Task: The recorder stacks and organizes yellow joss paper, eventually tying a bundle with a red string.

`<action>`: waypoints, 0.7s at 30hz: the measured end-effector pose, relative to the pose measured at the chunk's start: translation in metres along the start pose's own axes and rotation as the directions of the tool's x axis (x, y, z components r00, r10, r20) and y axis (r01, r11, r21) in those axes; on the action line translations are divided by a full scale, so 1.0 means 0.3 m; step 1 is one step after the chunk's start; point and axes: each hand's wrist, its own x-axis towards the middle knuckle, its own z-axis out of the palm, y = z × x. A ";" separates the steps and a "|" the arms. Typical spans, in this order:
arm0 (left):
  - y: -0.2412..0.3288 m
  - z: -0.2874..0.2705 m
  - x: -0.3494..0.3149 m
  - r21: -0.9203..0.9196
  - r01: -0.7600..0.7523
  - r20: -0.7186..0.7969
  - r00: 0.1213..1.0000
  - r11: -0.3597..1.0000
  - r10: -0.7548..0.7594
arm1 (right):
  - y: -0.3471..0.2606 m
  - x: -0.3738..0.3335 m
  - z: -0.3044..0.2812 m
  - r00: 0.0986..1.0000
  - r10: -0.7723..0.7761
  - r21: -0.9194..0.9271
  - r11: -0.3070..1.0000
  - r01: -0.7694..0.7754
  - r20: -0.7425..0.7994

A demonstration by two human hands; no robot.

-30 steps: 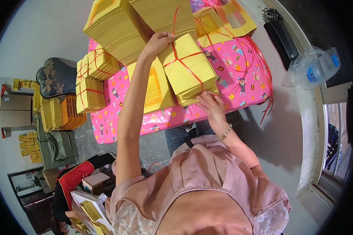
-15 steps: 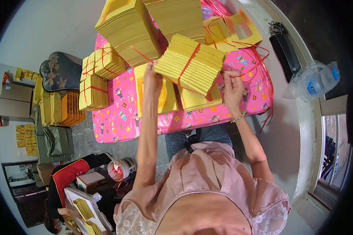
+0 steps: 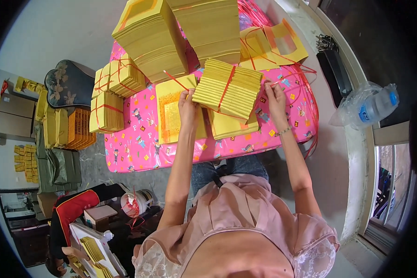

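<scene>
A bundle of folded yellow paper (image 3: 243, 88) is tilted above the table, with red plastic string (image 3: 225, 91) wrapped around its middle. My left hand (image 3: 186, 107) is closed at the bundle's left corner, pinching the string, whose loose end sticks up past the fingers. To the right of the bundle and apart from it, my right hand (image 3: 276, 101) pinches the other length of string. Beneath lie a stack of yellow sheets with an orange-gold square (image 3: 173, 118) and another low yellow stack (image 3: 234, 131).
Tall stacks of yellow paper (image 3: 160, 48) rise at the back of the pink patterned table (image 3: 139, 150). Tied bundles (image 3: 107, 116) sit at left. Loose red strings (image 3: 312, 106) hang over the right edge. A bagged plastic bottle (image 3: 373, 109) is by the window. A co-worker (image 3: 81, 204) handles yellow paper at lower left.
The bundle has come slightly lower and nearer to me, turning a little. My left hand has moved down with it. Both hands keep their pinch on the string.
</scene>
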 end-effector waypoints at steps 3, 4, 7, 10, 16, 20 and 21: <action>-0.002 0.006 0.004 -0.028 0.021 -0.035 0.999 0.999 -0.022 | 0.000 0.009 0.020 0.992 0.106 0.182 0.976 -0.116 0.064; -0.003 0.007 0.006 -0.053 0.034 -0.055 0.998 0.998 -0.037 | -0.004 0.006 0.024 0.998 0.046 0.158 0.986 -0.053 0.047; 0.010 0.013 -0.008 -0.083 0.012 0.013 1.000 0.996 -0.011 | -0.026 0.019 0.039 0.998 -0.054 0.134 0.990 0.052 0.014; 0.028 0.081 -0.038 -0.224 -0.027 0.021 0.999 0.974 0.032 | -0.083 0.065 0.032 0.991 -0.135 0.162 0.978 0.130 0.018; -0.012 0.039 0.005 -0.283 -0.063 0.144 0.984 0.957 0.108 | -0.229 0.168 0.036 0.936 -0.251 0.204 0.958 0.202 0.248; -0.033 0.033 -0.029 -0.131 0.013 0.120 0.993 0.991 0.003 | -0.210 0.139 -0.043 0.901 -0.133 0.010 0.990 0.142 0.412; -0.028 0.039 -0.043 -0.084 0.061 0.082 0.995 0.995 -0.054 | -0.223 0.137 -0.058 0.900 -0.129 0.006 0.990 0.139 0.417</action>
